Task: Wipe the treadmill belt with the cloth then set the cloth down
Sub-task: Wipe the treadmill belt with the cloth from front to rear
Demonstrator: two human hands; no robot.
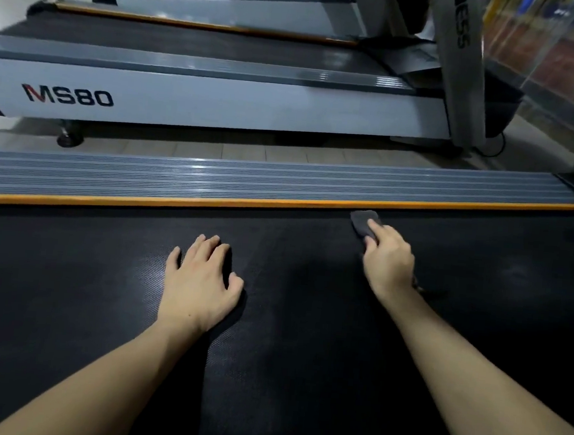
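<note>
- The dark grey cloth [364, 221] lies on the black treadmill belt [287, 320], just beside the orange strip [211, 201] at the belt's far edge.
- The right hand [387, 256] presses on the cloth, fingers [374, 228] close together and extended over it.
- The left hand [201, 279] rests flat on the belt, nearer than the strip, fingers slightly spread.
- Beyond the strip runs a ribbed grey side rail [247, 180]; further off stands another treadmill marked MS80 [67, 95].
</note>
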